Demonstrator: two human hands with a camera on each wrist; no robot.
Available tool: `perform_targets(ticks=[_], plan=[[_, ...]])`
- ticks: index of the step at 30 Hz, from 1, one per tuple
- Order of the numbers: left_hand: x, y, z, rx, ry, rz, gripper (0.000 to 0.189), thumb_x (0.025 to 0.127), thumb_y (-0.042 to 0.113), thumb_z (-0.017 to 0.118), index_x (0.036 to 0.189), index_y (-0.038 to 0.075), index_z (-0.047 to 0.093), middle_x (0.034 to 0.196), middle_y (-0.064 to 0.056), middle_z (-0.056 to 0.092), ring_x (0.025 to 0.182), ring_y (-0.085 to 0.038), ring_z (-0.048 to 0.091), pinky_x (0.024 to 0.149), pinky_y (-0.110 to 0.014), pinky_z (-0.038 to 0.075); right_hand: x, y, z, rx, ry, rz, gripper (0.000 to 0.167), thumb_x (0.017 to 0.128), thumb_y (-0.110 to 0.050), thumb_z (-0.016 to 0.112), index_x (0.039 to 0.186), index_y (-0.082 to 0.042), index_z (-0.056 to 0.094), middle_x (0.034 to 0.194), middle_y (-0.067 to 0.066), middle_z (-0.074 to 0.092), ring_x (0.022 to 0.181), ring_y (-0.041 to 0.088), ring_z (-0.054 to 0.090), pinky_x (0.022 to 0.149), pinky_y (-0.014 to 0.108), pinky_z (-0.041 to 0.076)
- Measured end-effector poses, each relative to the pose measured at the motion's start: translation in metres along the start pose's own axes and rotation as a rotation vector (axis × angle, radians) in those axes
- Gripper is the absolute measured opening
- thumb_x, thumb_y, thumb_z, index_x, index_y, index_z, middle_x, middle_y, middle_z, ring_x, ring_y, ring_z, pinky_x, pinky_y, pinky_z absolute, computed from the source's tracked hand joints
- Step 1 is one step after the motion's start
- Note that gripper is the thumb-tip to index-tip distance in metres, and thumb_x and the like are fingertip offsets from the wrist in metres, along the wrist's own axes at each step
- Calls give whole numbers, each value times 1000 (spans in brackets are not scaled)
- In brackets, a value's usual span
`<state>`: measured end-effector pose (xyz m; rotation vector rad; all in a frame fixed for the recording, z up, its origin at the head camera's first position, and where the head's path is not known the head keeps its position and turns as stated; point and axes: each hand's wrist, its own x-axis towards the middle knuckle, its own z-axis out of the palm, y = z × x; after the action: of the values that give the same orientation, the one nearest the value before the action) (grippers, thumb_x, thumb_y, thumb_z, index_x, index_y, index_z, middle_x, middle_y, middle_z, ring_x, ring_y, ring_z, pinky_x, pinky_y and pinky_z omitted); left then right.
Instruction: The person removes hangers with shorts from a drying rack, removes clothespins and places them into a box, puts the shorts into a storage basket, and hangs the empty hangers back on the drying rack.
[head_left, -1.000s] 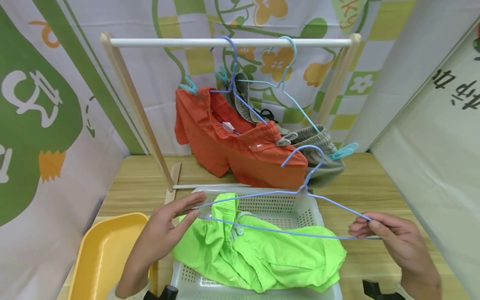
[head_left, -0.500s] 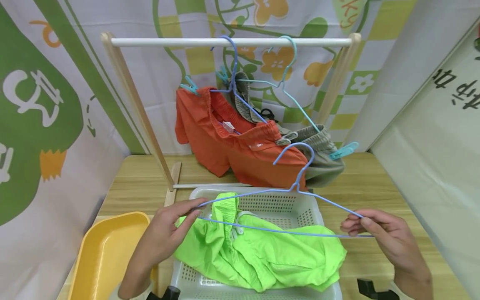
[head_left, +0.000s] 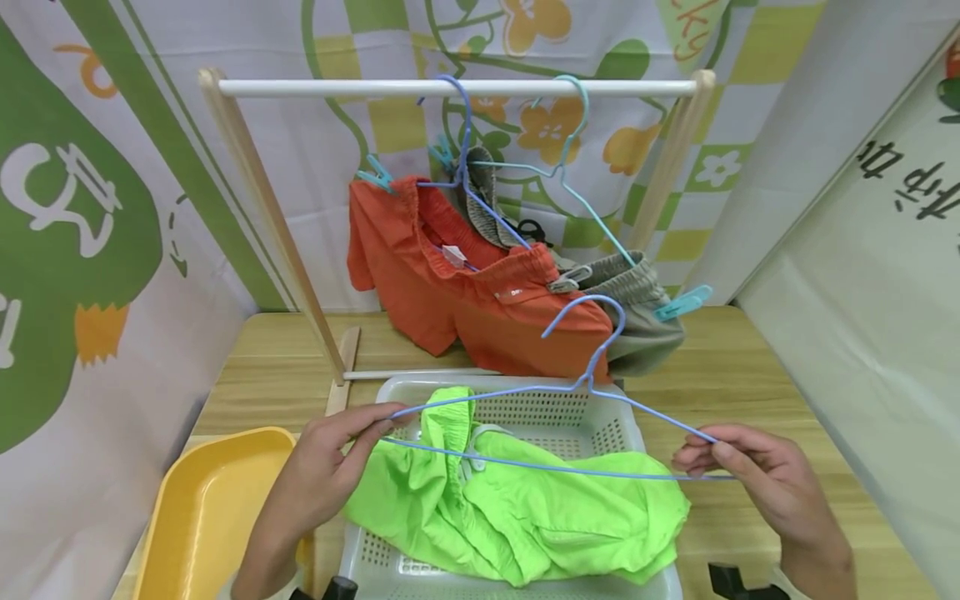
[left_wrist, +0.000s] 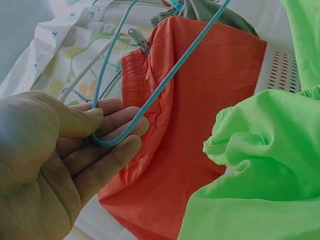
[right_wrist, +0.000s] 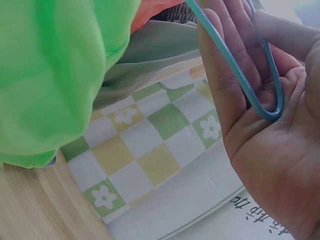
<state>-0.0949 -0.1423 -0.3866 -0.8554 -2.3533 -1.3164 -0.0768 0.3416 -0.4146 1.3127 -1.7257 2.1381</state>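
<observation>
A blue wire hanger (head_left: 590, 377) is held level over a white basket (head_left: 408, 387), its hook pointing up and away. My left hand (head_left: 315, 471) pinches its left corner between thumb and fingers; the left wrist view shows the bent wire (left_wrist: 112, 142) lying across the fingers. At the other end my right hand (head_left: 776, 475) pinches the sloping arm with thumb and forefinger. The rounded right corner (right_wrist: 267, 114) lies against its palm in the right wrist view. Beneath the hanger, bright green shorts (head_left: 570, 517) lie crumpled in the basket, white drawstring showing at the waistband.
Behind the basket stands a rack with a white rail (head_left: 315, 88). Red shorts (head_left: 435, 292) and grey-green shorts (head_left: 648, 333) hang there, clipped with pegs (head_left: 682, 303) to hangers. A yellow tray (head_left: 198, 525) sits at the left. Printed cloth walls enclose the wooden table (head_left: 750, 367).
The hanger has shifted left, its hook moving left across the red shorts. My right hand has moved left with it; my left hand has barely moved. The green shorts stay in the basket.
</observation>
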Motion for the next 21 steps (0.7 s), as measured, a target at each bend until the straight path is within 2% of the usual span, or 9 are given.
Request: perform_targets(ticks=[6,10,13,16,21], plan=[[-2,-1,-1,-31,-11,-19,32,95,-10,66,120,7,75,116,0,75,105,-19,71,90,-20,53,2,-2,1,-23,11,14,32,99,26,29,122,28,52,111,28,70,103,30,72,86,35,59],[-3,-2,-1,-48,-20,-27,29,96,-8,66,120,7,75,112,0,76,102,-19,72,89,-20,54,3,-6,0,-15,36,-30,31,100,25,30,121,30,51,110,28,71,103,30,72,87,32,58],[-5,-2,-2,-56,-18,-43,28,97,-7,66,119,7,75,110,2,76,101,-19,72,89,-20,53,4,-10,-1,57,63,-103,29,101,24,29,121,34,47,110,33,69,106,34,71,89,34,58],[-8,-4,-5,-62,-14,-69,27,98,-5,66,118,10,75,110,5,75,102,-18,72,89,-19,53,6,-14,-1,186,101,-177,29,101,24,26,121,38,42,110,40,64,106,41,69,93,40,57],[-14,-7,-8,-56,-38,-103,26,99,-2,66,119,12,75,111,7,75,102,-16,72,88,-20,54,10,-20,0,332,189,-322,26,101,23,27,116,41,39,107,48,60,101,51,68,93,49,56]])
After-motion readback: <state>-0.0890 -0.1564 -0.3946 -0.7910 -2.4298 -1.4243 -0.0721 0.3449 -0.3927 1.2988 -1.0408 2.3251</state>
